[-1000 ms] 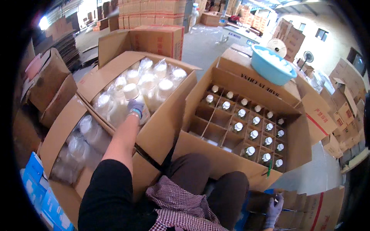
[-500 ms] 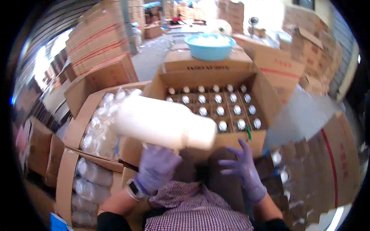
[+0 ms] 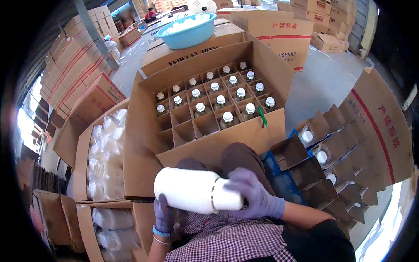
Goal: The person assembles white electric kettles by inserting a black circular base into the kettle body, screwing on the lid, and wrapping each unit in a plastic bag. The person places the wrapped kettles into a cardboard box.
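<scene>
A white flask (image 3: 187, 188) lies sideways above my lap, its cap end to the right with a thin dark ring below the cap. Gloved in purple, my left hand (image 3: 164, 215) grips the body near its base from below. My right hand (image 3: 257, 197), in a matching glove and slightly blurred, is closed around the cap end. Beyond my knees is a divided carton (image 3: 227, 139) with several bottles, including a white-capped bottle (image 3: 227, 118), upright in its cells. A green strip (image 3: 262, 117) hangs over its near edge.
At left, open cartons hold plastic-wrapped bottles (image 3: 104, 161). A light-blue basin (image 3: 187, 36) of white pieces stands behind the divided carton. To the right is another carton with dark dividers (image 3: 303, 174) and wrapped, white-capped items. Stacked cartons (image 3: 72, 72) rise farther off.
The flask has come down from in front of the divided carton to above my lap. My right hand, open and apart before, now grips the cap end. The view has turned rightward and down.
</scene>
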### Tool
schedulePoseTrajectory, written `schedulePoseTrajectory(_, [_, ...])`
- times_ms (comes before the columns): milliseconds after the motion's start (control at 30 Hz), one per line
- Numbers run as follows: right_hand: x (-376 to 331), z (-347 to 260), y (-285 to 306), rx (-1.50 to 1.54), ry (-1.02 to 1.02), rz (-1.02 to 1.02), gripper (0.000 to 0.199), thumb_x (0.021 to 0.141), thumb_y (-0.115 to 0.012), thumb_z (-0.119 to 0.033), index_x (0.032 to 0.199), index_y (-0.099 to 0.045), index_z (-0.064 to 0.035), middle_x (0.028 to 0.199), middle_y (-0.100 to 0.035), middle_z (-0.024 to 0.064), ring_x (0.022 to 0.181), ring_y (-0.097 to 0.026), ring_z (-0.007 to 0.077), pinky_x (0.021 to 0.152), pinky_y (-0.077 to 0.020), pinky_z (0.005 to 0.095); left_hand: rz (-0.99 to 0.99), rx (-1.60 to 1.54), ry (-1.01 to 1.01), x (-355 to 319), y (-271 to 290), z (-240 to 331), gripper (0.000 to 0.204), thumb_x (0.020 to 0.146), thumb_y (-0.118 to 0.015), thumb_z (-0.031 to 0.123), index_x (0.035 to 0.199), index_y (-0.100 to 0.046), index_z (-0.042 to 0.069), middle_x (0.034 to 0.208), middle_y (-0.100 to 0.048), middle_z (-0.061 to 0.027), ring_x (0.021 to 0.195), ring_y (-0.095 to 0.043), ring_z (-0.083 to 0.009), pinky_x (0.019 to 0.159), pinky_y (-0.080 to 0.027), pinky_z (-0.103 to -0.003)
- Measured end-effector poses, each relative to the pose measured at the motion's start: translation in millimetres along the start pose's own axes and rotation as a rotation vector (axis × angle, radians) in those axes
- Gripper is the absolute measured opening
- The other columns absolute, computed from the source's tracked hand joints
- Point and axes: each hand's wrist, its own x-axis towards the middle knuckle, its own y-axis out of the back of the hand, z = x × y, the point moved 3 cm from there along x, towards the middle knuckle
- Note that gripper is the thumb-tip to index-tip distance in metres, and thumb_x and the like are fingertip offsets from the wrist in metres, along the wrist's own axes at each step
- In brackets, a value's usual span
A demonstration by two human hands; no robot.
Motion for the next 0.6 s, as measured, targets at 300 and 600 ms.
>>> schedulePoseTrajectory(300, [89,29,-45,0.165,-0.262,-0.04,0.07,0.09,-0.072,-0.035,0.143,-0.043,-0.0015,0.127,-0.053,0.0209,0.121,-0.054,0.0372,0.109,-0.0431,0.0442,0.38,0.033,-0.201,9,20,-12,0.091,0.099,-0.037,0.073,0.144,-0.046,-0.005,0.138,-0.058,-0.022,0.122,-0.061,-0.0297,0.099,-0.051,-0.043])
schedulePoseTrajectory(600, [115,64,-66,0.697,-0.621,-0.184,0.066,0.092,-0.073,-0.035,0.141,-0.042,-0.0047,0.125,-0.057,0.0136,0.118,-0.058,0.0263,0.103,-0.047,0.0395,0.554,0.008,-0.378,41,63,-30,0.079,0.103,-0.041,0.062,0.146,-0.045,-0.004,0.142,-0.054,-0.0229,0.126,-0.058,-0.0311,0.1,-0.051,-0.045])
